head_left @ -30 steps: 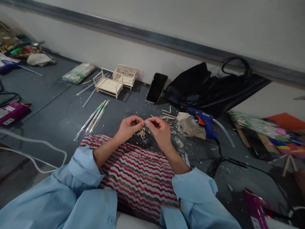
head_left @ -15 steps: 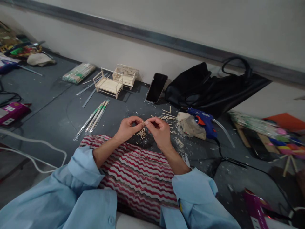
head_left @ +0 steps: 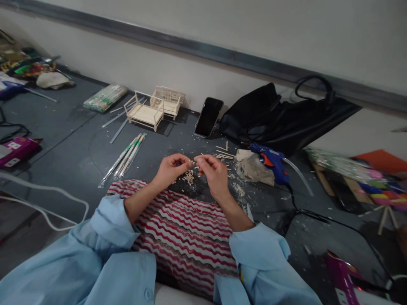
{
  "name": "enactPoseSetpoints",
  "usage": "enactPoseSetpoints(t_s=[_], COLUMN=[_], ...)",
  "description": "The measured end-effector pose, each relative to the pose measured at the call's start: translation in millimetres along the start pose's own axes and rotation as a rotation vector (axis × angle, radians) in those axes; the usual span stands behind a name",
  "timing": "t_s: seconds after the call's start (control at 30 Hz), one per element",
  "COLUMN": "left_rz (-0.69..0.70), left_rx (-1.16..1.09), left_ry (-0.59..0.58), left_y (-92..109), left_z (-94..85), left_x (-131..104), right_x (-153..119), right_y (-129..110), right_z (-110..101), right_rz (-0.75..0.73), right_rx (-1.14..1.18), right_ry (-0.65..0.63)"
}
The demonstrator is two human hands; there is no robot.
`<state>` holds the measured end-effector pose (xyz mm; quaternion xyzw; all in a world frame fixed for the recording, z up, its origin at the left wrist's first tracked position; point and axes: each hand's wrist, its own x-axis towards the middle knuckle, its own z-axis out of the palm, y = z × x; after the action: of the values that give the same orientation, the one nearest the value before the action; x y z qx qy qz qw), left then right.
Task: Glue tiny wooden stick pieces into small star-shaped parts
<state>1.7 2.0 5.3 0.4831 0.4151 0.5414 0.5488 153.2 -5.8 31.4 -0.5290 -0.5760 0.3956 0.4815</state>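
My left hand [head_left: 171,170] is pinched closed over the near edge of the table, on something too small to make out. My right hand [head_left: 213,174] faces it, thumb and fingers also pressed together, with a tiny pale bit at the fingertips. A narrow gap separates the two pinches. Just below them lies a small heap of pale wooden bits [head_left: 188,177]. To the right of the fingers are thin wooden sticks [head_left: 225,155] and scattered crumbs. A red striped cloth [head_left: 184,233] covers the lap.
Two small wooden benches [head_left: 145,114] stand near the wall, beside a leaning phone [head_left: 209,117]. Wrapped sticks [head_left: 129,156] lie at left. On the right are a blue glue gun [head_left: 276,163] with its black cord and a black bag [head_left: 270,114].
My fingertips, which were touching, have drawn slightly apart. My right hand has shifted a little to the right.
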Motion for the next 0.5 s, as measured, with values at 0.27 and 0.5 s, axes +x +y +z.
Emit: enactPoseSetpoints(t_s=[0.27,0.5], left_rz=[-0.072,-0.131], left_rx=[-0.246,-0.371], left_ry=[0.014,0.018], left_y=[-5.6,-3.4], left_z=[-2.3,-2.8], left_x=[4.9,6.5], right_x=[0.4,-0.7], right_y=[3.5,5.3], right_z=[2.8,4.7], right_rz=[0.016,0.015], right_rx=[0.062,0.033], right_ry=[0.002,-0.006])
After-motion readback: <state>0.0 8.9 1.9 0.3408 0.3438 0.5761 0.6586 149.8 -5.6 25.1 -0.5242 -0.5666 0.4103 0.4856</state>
